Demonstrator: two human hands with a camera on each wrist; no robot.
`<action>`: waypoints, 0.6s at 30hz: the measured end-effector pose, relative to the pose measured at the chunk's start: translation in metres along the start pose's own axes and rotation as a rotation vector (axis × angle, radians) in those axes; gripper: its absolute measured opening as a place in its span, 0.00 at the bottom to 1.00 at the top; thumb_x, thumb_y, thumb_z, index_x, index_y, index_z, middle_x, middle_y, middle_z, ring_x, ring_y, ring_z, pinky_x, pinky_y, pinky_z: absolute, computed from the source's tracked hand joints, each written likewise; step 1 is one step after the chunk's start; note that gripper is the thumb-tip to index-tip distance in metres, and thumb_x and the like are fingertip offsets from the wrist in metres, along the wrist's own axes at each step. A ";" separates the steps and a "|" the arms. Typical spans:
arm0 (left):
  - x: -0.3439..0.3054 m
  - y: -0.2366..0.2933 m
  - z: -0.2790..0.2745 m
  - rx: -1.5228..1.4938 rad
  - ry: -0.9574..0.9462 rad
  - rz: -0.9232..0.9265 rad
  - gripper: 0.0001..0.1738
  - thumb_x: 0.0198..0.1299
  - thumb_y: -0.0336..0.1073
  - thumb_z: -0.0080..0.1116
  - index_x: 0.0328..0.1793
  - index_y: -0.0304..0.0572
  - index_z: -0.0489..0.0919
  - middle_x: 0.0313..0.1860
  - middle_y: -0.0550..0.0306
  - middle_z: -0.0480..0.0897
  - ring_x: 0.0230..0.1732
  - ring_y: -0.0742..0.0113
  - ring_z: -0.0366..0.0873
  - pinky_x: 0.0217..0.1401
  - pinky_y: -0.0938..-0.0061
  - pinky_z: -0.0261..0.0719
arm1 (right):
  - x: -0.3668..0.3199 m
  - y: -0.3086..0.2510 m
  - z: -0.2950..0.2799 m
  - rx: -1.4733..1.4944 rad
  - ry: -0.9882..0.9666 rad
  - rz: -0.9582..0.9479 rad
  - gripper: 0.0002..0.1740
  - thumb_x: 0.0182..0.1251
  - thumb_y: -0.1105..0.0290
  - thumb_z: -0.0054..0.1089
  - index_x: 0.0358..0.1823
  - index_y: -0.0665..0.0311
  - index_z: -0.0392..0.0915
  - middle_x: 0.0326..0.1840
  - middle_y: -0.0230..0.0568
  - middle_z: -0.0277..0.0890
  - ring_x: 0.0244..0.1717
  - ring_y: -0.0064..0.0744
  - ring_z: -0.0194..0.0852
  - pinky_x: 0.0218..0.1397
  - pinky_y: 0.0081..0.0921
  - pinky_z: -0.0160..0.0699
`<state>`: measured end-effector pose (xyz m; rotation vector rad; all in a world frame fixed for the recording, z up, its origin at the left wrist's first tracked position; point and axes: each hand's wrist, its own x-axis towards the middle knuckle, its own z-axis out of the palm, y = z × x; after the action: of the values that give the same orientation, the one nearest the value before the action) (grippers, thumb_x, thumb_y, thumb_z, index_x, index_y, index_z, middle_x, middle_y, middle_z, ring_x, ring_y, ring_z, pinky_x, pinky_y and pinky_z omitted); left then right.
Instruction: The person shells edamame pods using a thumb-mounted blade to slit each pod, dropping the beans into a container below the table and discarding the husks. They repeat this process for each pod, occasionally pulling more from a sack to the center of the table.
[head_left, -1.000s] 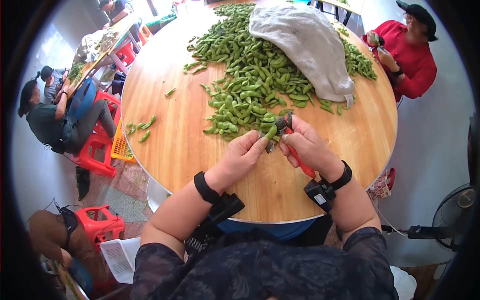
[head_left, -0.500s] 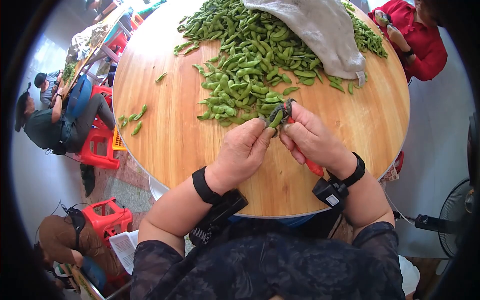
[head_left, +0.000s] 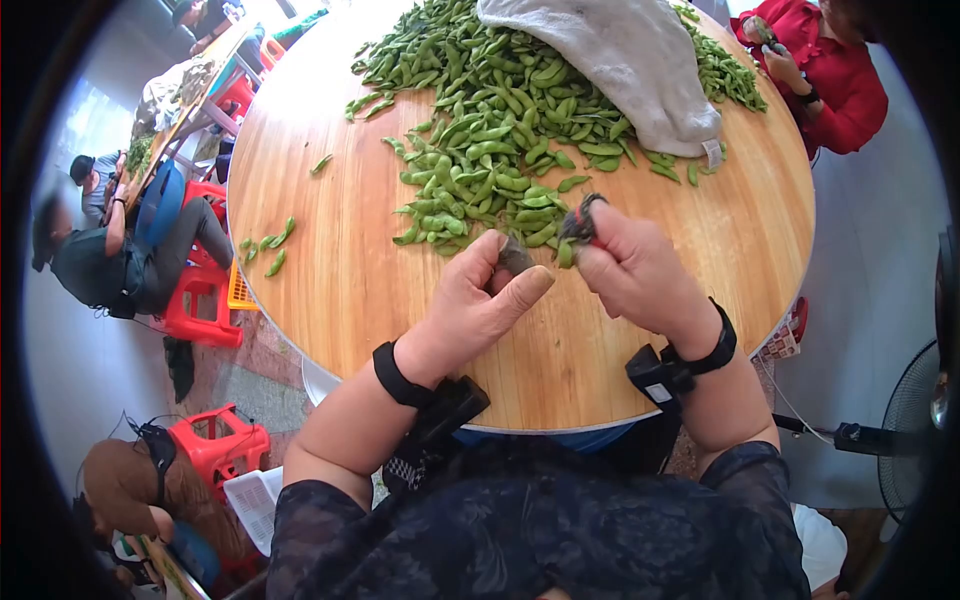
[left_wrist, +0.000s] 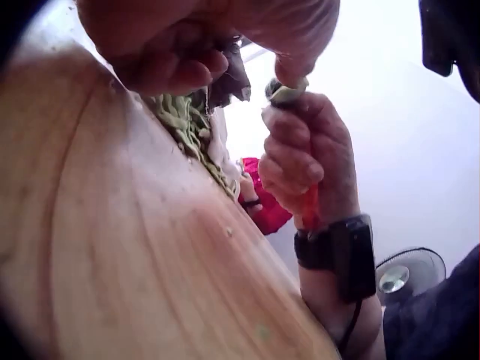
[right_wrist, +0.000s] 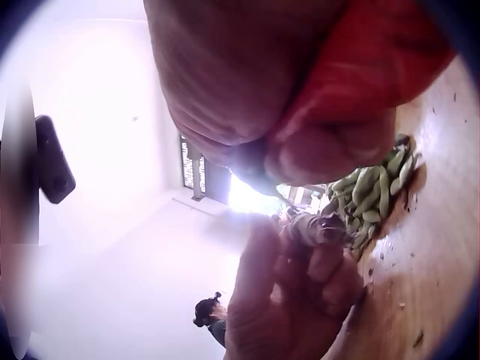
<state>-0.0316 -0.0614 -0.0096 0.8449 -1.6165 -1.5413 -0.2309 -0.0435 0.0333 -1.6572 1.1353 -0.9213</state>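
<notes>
My right hand (head_left: pixel 645 275) grips a red-handled tool (left_wrist: pixel 311 206), its working end hidden, and a green soybean pod (head_left: pixel 566 254) sticks out beside the thumb. Dark wrapping (head_left: pixel 580 220) covers the tip of its index finger. Just to the left, my left hand (head_left: pixel 465 300) is apart from the right one, thumb stretched out and fingers loosely bent, with nothing visible between them. A grey cover (head_left: pixel 514 257) sits on one of its fingertips. Both hands are over the near side of the table, in front of a heap of green pods (head_left: pixel 490 130).
A white cloth (head_left: pixel 630 75) lies over part of the heap on the round wooden table (head_left: pixel 330 260). Several loose pods (head_left: pixel 277 262) lie at the left. A person in red (head_left: pixel 845 95) sits at the far right; red stools (head_left: pixel 205 305) and other people are on the left.
The hands came together around the pod half a second ago and are now apart. The left thumb has opened away from its fingers, while the pod stays with the right hand.
</notes>
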 end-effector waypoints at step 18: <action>-0.001 0.010 -0.005 -0.430 -0.244 -0.484 0.16 0.72 0.46 0.44 0.49 0.42 0.74 0.26 0.68 0.71 0.24 0.79 0.65 0.25 0.86 0.62 | -0.001 0.017 0.021 -0.399 0.139 -0.239 0.09 0.57 0.74 0.54 0.37 0.65 0.63 0.22 0.51 0.71 0.23 0.53 0.74 0.25 0.41 0.72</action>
<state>-0.0264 -0.0630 0.0005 0.8656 -1.2076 -2.3060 -0.2169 -0.0403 0.0107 -2.1145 1.2966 -1.0186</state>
